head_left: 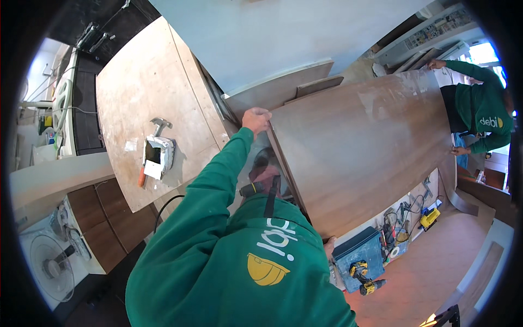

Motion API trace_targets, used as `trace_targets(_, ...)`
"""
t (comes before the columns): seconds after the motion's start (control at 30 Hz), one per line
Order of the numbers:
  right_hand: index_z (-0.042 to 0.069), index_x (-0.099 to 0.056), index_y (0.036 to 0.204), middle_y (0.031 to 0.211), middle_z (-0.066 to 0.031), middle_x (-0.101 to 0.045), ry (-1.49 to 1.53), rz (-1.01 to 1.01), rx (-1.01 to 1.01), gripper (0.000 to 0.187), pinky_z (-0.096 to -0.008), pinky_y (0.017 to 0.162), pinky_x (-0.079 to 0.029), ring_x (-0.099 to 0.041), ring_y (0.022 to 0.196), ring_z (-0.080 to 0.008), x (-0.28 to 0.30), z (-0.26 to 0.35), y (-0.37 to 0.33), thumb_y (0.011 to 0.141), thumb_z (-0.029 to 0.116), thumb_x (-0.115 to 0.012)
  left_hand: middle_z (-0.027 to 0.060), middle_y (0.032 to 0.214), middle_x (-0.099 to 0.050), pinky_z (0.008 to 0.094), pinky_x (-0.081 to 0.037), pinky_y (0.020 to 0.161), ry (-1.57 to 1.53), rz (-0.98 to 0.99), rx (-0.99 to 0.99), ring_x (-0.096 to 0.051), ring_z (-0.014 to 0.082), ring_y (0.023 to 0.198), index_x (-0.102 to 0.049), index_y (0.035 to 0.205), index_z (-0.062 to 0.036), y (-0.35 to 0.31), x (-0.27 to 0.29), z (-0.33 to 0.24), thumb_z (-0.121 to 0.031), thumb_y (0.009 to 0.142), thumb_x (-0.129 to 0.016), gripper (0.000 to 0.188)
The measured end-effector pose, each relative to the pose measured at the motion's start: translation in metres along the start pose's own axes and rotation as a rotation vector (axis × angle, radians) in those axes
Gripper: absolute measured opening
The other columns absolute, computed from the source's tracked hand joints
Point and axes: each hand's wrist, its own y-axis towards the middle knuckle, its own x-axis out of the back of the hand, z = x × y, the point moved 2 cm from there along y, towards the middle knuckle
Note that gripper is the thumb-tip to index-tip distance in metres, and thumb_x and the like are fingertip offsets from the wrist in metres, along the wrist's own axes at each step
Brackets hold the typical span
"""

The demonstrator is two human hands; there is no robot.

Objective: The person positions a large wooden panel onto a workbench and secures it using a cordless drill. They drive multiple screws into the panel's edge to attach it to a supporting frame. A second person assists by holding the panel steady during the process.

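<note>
A hammer (154, 143) is lying on the plywood worktop (143, 87); we are gripping the brown laminate sheet (359, 147), left hand (256, 119) clamped on its upper corner, right hand (328, 246) mostly hidden at its lower edge, grip unclear, a co-worker (482, 109) holding the far end

brown panel (359, 152), green sleeve (212, 180), blue toolbox (359, 253), yellow drill (364, 278)

We see a small white open carton (158, 154) lying on the plywood worktop (147, 98) beside a hammer (151, 147), and a row of colourful picture labels (436, 30) along a white shelf edge at upper right.
</note>
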Motion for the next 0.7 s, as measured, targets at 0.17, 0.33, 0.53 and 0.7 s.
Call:
trace_targets(0.17, -0.01, -0.063, 0.111, 0.104, -0.018, -0.067, -0.046, 0.213, -0.038, 0.067, -0.0395, 0.086, -0.051, -0.061, 0.093, -0.0283, 0.014, -0.004, 0.012, 0.11, 0.049, -0.031, 0.0087, 0.103, -0.07, 0.0318, -0.057, 0.074, 0.265, -0.015, -0.191, -0.065, 0.0163, 0.081, -0.066, 0.126, 0.0014, 0.01, 0.001, 0.011, -0.02, 0.092, -0.072, 0.041)
trace_targets(0.33, -0.005, -0.06, 0.116, 0.103, -0.0138, -0.066, 0.237, 0.256, -0.267, 0.064, -0.0413, 0.079, -0.056, -0.065, 0.091, -0.0271, 0.016, 0.027, -0.004, 0.106, 0.055, -0.04, 0.0132, 0.118, -0.072, 0.035, -0.051, 0.097, 0.168, 0.184, -0.157, -0.067, 0.0223, 0.11, -0.071, 0.125, -0.0027, 0.003, 0.014, -0.003, -0.024, 0.091, -0.072, 0.04)
trace_targets(0.53, -0.006, -0.054, 0.121, 0.111, -0.0213, -0.065, -0.639, 0.364, 0.075, 0.063, -0.0486, 0.074, -0.059, -0.068, 0.097, -0.0354, 0.025, 0.05, -0.004, 0.1, 0.053, -0.054, 0.0165, 0.134, -0.064, 0.036, -0.044, 0.108, 0.198, 0.431, -0.294, -0.058, 0.0253, 0.127, -0.069, 0.13, -0.0066, 0.022, 0.049, 0.007, -0.023, 0.091, -0.072, 0.043)
trace_targets(0.7, -0.002, -0.048, 0.12, 0.112, -0.0291, -0.068, -0.885, 0.463, 0.298, 0.069, -0.053, 0.084, -0.054, -0.064, 0.106, -0.0498, 0.029, 0.089, -0.02, 0.081, 0.044, -0.082, 0.0152, 0.134, -0.067, 0.037, -0.045, 0.109, 0.317, 0.585, -0.431, -0.062, 0.0261, 0.124, -0.072, 0.126, -0.0072, 0.044, 0.047, -0.004, -0.021, 0.092, -0.072, 0.036)
